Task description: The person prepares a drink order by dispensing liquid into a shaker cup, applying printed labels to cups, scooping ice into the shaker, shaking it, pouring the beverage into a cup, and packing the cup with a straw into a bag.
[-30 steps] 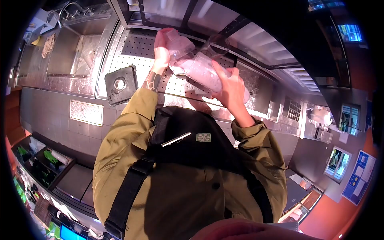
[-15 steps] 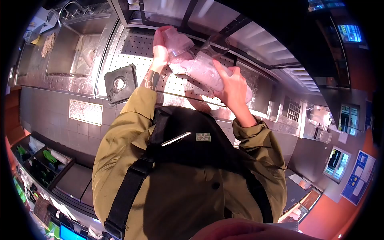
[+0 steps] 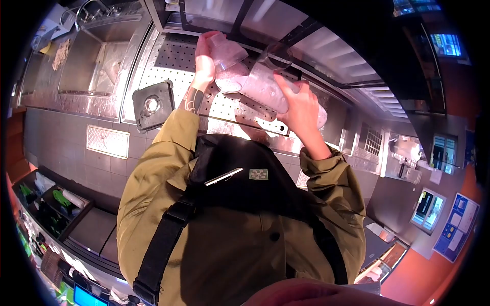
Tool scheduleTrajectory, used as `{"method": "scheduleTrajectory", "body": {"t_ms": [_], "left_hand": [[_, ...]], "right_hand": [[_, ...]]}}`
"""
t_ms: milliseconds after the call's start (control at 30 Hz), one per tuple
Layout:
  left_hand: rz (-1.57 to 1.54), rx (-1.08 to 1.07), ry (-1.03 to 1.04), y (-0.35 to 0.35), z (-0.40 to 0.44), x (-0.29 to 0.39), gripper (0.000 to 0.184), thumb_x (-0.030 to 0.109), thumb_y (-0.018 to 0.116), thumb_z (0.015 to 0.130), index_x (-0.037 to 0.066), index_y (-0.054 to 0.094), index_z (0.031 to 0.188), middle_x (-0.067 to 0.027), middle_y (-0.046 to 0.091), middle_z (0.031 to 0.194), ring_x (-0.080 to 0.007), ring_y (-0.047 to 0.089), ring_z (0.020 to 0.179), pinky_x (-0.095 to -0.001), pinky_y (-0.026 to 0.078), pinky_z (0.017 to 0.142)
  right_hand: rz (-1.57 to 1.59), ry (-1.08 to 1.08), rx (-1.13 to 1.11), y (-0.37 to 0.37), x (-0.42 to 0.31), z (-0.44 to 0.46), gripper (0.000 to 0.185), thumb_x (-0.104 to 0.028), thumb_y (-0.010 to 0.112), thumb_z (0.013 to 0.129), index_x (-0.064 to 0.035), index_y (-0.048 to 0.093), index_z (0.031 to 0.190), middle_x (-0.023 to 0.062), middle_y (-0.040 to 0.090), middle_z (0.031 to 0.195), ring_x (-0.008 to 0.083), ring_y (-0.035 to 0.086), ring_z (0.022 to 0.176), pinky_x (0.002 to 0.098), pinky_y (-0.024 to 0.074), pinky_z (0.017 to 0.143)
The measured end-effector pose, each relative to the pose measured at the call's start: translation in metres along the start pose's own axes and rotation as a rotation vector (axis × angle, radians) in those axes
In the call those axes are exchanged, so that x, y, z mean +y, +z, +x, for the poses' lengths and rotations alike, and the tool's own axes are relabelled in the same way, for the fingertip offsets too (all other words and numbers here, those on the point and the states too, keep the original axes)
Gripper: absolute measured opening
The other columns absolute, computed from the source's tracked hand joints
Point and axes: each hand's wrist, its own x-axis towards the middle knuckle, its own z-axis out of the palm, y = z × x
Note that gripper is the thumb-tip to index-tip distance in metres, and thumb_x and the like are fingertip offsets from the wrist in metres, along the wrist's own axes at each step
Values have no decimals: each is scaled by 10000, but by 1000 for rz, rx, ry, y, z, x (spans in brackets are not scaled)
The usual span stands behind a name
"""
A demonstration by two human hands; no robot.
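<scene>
My left hand [image 3: 204, 62] is closed round the side of a clear plastic cup [image 3: 227, 52], whose wide end holds something pale and frothy. Tilted close to its right is a large clear pitcher [image 3: 264, 87] with pale pinkish contents, and my right hand [image 3: 302, 108] is wrapped round its body. The two vessels are side by side above a perforated metal drain tray [image 3: 219, 108]. Whether their rims touch I cannot make out. My right fingers cover part of the pitcher.
A square black device with a round metal centre [image 3: 153, 104] sits left of the tray. Further left is a steel sink [image 3: 92, 66] with a tap. A framed glass panel [image 3: 214, 14] stands along the back. Behind me at lower left is a compartmented counter [image 3: 76, 224].
My right hand and the pitcher have shifted slightly right and down. The pale stuff that bridged pitcher and cup no longer shows between them. My left hand stays nearly still.
</scene>
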Motion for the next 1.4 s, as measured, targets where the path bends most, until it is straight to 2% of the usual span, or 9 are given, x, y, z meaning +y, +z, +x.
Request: {"method": "scheduleTrajectory", "body": {"t_ms": [700,1000,1033,1100,1200,1267,1300,1367,1400], "left_hand": [[-136,74,-97,6,-7,14,502,432,187,995,60,485,1148,-143,555,1139,-274,557,1024,-412,476,899],[-683,271,-409,-16,-5,37,439,380,231,980,77,422,1233,-156,520,1153,-361,561,1031,-491,510,830],[-284,235,-183,-25,-12,43,367,321,401,939,50,497,1167,-150,548,1116,-337,574,1006,-441,510,835],[1435,-113,272,-85,-21,102,344,332,564,870,53,587,1071,-135,615,1006,-279,602,956,-373,489,858],[2247,40,710,-184,-19,117,419,365,544,880,94,553,1199,-114,611,1116,-264,588,1014,-365,441,963],[1814,315,668,-182,-54,186,351,362,577,862,141,622,1130,-94,657,1040,-218,641,902,-315,508,858],[2049,550,233,-154,-66,231,357,336,607,851,95,618,1114,-93,678,937,-211,660,806,-313,537,795],[1580,727,504,-200,-82,254,401,294,567,873,12,549,1159,-161,618,1063,-269,599,1003,-412,479,918],[1266,767,580,-215,-90,266,406,286,547,878,7,528,1172,-172,592,1088,-288,567,1031,-434,454,933]], "right_hand": [[-326,-171,52,-45,-13,19,951,-92,764,499,-378,414,1336,153,537,1039,282,593,785,371,473,694],[637,319,250,46,-44,-30,1107,-142,853,427,-115,313,1394,153,507,1091,288,533,1025,374,452,883],[937,288,274,62,-51,-31,1118,-138,864,458,-28,260,1392,138,490,1169,257,503,1100,368,438,927],[1340,307,89,38,-94,-4,1085,-124,860,483,-12,263,1382,132,475,1212,237,487,1125,366,428,944],[1570,96,-19,55,-160,53,842,-126,821,581,-6,375,1285,130,496,1206,223,523,1074,347,465,885],[1940,-4,-455,48,-210,117,552,-165,766,686,10,531,1154,109,599,1033,200,612,895,303,530,744],[2156,-15,-709,96,-240,152,459,-184,696,765,17,539,1147,114,617,1013,201,622,885,309,537,756],[2462,-17,-1243,149,-306,218,340,-200,598,866,19,556,1123,134,640,1004,206,639,870,317,548,788],[2371,-53,-1092,131,-331,232,342,-210,603,863,12,560,1120,132,641,998,205,641,851,314,551,765]]}}
